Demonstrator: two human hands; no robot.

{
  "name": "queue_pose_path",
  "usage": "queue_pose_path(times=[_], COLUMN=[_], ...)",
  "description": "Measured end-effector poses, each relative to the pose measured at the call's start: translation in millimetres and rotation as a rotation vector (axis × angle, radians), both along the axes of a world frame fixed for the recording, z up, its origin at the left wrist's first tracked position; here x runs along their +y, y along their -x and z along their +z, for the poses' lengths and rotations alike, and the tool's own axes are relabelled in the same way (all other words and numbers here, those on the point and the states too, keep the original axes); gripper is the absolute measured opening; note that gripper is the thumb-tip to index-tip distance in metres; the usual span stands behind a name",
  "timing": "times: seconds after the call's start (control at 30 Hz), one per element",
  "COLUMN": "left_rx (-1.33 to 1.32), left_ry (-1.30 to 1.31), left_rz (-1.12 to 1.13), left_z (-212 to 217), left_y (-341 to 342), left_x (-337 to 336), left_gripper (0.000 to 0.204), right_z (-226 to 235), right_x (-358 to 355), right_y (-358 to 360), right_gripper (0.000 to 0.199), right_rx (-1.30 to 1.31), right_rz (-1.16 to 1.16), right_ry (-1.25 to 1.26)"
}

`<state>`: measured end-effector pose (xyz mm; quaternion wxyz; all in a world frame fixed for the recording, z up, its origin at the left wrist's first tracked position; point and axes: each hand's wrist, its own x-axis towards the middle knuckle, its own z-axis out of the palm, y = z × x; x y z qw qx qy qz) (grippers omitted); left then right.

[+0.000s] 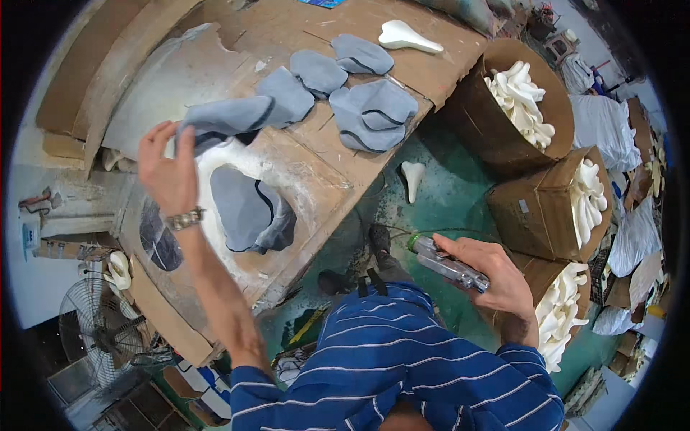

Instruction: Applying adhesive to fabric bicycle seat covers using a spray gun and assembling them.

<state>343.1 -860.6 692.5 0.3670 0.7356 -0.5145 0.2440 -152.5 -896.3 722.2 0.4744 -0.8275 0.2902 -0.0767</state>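
Note:
My left hand [167, 172], with a bracelet at the wrist, pinches one end of a grey fabric piece with black edging [228, 118] above the cardboard-covered table [316, 169]. Below it, a stack of similar grey pieces [248, 208] lies on a patch of white powder. More grey fabric pieces [374, 115] are spread toward the table's far right side. My right hand [496, 276] is off the table's right edge, wrapped round a silvery hand-sized tool [451, 263] with a green end; its exact kind is unclear. A white saddle-shaped pad [410, 36] lies at the table's far end.
Cardboard boxes [467, 93] full of white saddle-shaped pads [517, 104] stand along the right. One such pad [412, 179] lies on the green floor beside the table. At lower left is a wire-caged fan [100, 330]. Pale plastic sacks [607, 133] are piled farther right.

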Motion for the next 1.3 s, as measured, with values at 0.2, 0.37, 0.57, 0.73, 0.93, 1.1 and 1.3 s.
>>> queue_pose_path(times=[0.2, 0.37, 0.57, 0.73, 0.93, 1.1, 1.3], left_rx=[0.17, 0.956, 1.235, 1.52, 1.452, 1.348, 1.804], left_ry=[-0.204, -0.456, 0.279, -0.176, -0.398, -0.703, -0.613], left_rz=[0.043, 0.065, -0.031, -0.205, 0.191, 0.588, 0.789], left_z=[-217, -326, -330, -342, -412, -461, -511], left_y=[116, 160, 194, 208, 186, 180, 204], left_x=[-50, -55, -5, 115, 315, 443, 535], left_gripper=[0.03, 0.08, 0.077, 0.053, 0.035, 0.04, 0.038], right_z=[-14, -7, 28, 43, 57, 66, 79], right_x=[1, 6, 4, -3, 0, 21, 67], right_y=[22, 26, 6, -18, -65, -105, -165], right_gripper=[0.075, 0.082, 0.086, 0.076, 0.076, 0.079, 0.063], right_rx=[0.022, 0.024, -0.062, -0.088, -0.065, -0.05, -0.09], right_rz=[-0.119, -0.14, -0.038, 0.146, 0.193, 0.183, 0.133], right_ry=[-0.032, 0.003, -0.05, -0.026, 0.066, 0.2, 0.284])
